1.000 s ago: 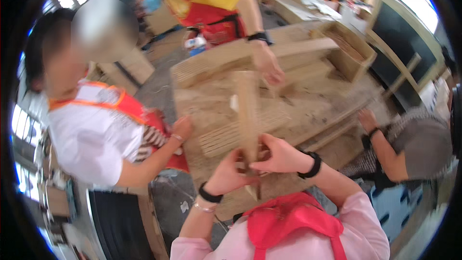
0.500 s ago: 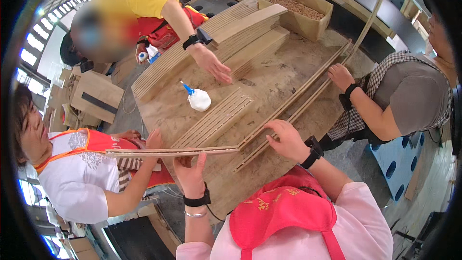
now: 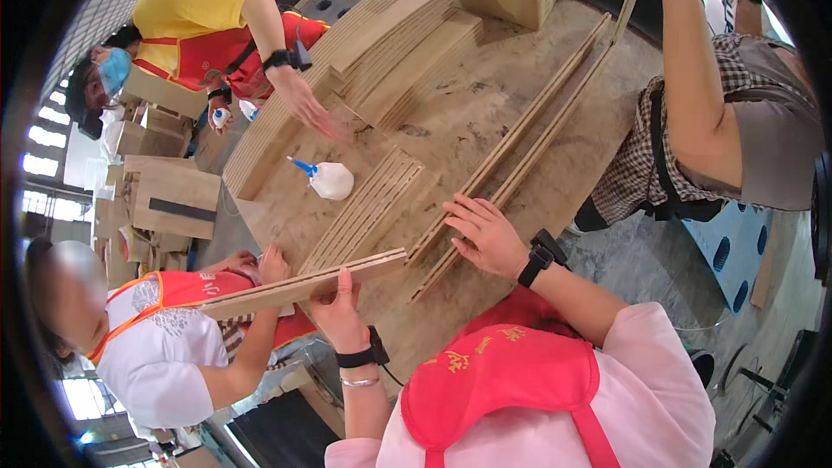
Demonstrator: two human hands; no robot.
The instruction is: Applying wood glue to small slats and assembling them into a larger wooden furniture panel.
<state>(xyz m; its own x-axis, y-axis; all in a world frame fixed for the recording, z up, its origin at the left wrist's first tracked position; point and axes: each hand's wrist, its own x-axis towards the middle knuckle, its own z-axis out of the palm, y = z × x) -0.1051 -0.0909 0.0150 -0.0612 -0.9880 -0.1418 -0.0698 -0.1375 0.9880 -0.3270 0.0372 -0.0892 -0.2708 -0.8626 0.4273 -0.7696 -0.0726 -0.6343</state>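
My left hand (image 3: 341, 319) is closed on a narrow wooden board (image 3: 305, 286), thumb on its near face. A pale line runs along the board's upper edge. My right hand (image 3: 490, 241) is open over the near ends of two long wooden strips (image 3: 518, 146), fingers spread; whether it touches them I cannot tell. Left of the strips lies a group of boards (image 3: 368, 206) with holes and white marks along their edges. A white squeeze bottle (image 3: 332, 181) with a blue nozzle stands behind them.
Curved stacks of boards (image 3: 381, 43) fill the table's far left side. A cardboard box (image 3: 520, 4) of small wooden dowels stands at the back. Co-workers are at the left, far left and right; the left one's hand (image 3: 275, 264) is by my board.
The board in my left hand has swung, its right end now angled upward. My right hand has shifted slightly left. The right co-worker's arm has risen, and the far co-worker's hand has moved.
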